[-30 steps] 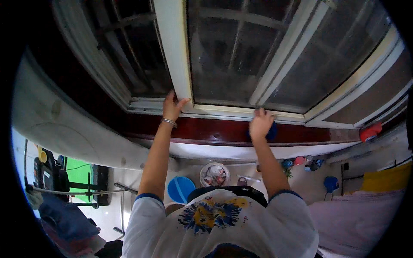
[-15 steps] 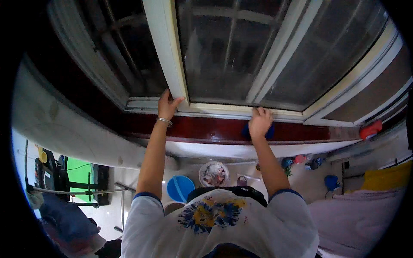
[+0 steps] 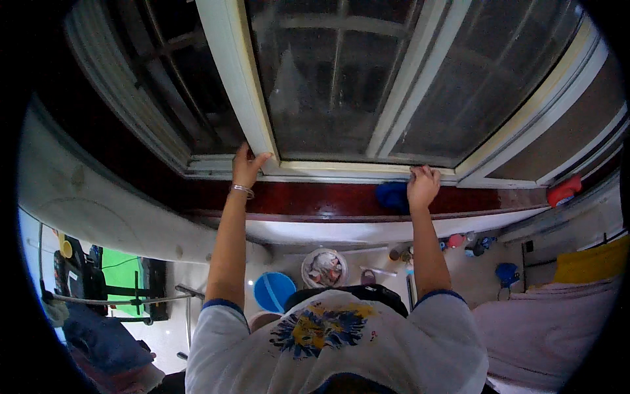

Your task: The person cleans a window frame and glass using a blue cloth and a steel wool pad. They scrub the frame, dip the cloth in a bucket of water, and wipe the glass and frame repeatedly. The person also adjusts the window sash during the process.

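The left hand (image 3: pixel 247 167) grips the corner of the sliding window sash (image 3: pixel 341 85) above the red sill (image 3: pixel 315 199); the right hand (image 3: pixel 423 187) presses a blue cloth (image 3: pixel 392 195) there. The sash looks heavy, stiff, its glass fragile — best held by the frame.

Blue cloth (image 3: pixel 392 195) half hidden behind right hand (image 3: pixel 422 187); floor clutter indistinct.
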The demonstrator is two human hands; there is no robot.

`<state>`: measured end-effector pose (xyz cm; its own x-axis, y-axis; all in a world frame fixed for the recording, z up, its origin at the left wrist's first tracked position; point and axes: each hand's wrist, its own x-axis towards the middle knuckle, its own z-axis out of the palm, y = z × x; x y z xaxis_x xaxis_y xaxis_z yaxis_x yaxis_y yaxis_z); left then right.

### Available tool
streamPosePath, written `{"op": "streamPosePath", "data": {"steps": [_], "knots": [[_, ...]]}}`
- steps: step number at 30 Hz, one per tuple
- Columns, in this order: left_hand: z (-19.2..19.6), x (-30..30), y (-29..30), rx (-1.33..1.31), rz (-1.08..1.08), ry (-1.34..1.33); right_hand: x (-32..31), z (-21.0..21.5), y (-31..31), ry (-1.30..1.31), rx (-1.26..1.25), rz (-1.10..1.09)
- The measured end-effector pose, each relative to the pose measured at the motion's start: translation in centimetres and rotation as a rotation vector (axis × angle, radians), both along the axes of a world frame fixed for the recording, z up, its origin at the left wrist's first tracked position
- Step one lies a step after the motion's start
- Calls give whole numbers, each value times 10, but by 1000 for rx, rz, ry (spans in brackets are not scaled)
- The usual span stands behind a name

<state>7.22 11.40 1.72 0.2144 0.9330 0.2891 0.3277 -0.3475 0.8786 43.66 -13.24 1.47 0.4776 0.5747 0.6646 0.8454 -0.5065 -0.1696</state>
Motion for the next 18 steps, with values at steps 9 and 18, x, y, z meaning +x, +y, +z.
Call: {"op": "streamPosePath", "data": {"steps": [9,18], "knots": [[7,5,-13,84,7,35,-62,-9,44,-60,-194,278],[13,60,-57,402,481,335,57,-39,-8,260,29,-189]]}}
